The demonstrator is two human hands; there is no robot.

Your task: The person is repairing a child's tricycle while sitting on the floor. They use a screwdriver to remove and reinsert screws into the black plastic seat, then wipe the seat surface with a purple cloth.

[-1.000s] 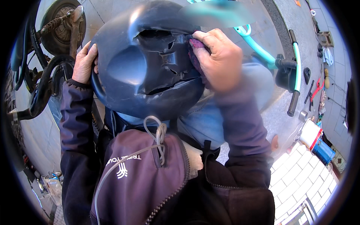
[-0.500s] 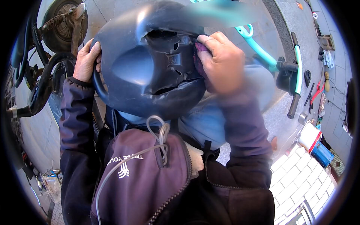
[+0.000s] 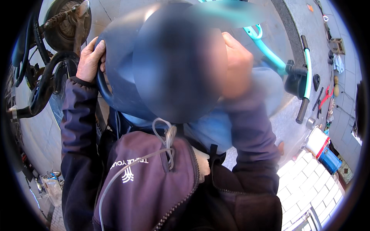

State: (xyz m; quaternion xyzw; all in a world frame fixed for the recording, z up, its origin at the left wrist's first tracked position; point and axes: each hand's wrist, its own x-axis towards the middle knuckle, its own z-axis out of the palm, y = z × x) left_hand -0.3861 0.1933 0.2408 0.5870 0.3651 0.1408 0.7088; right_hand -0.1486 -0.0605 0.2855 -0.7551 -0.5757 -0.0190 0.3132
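A large black moulded plastic shell (image 3: 119, 46) lies across my lap, over light blue trousers (image 3: 206, 133). My left hand (image 3: 91, 61) is closed around the loop-like rim at its left edge, thumb on top. At the right side of the shell is my right hand (image 3: 239, 67), its back and knuckles partly visible. A round blur covers the shell's middle and my right fingertips. Half a second ago a purple-red cloth showed bunched under those fingers against the shell; now it is hidden. Cracks and holes in the shell's middle, plain earlier, are also hidden.
At far left stand a wheel (image 3: 67, 29) with a coil spring and black bent tubes (image 3: 42, 92). A turquoise scooter frame (image 3: 269, 54) and its handlebar (image 3: 307, 77) lie to the right. Beyond are red-handled pliers (image 3: 327, 96), other tools and a blue-and-white bucket (image 3: 329, 158).
A round blur now covers the shell's middle and my right fingers. My right hand appears nearly where it was, and my left hand keeps its grip on the rim.
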